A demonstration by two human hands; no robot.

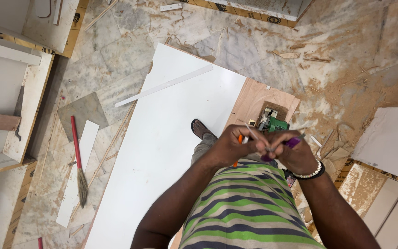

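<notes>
Cardboard packaging shows at the edges: a brown carton edge point(75, 27) with dark printed marks runs along the far left, under a white panel. Another brown strip point(254, 16) lies far centre, and a third carton edge point(346, 168) sits at the near right.

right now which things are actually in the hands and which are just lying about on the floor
In hand:
- left hand: orange-handled tool, thin pale stick
- right hand: purple-handled tool

Lying about:
- white board
- white strip
- green power tool
- red-handled broom
- wood scraps
</notes>
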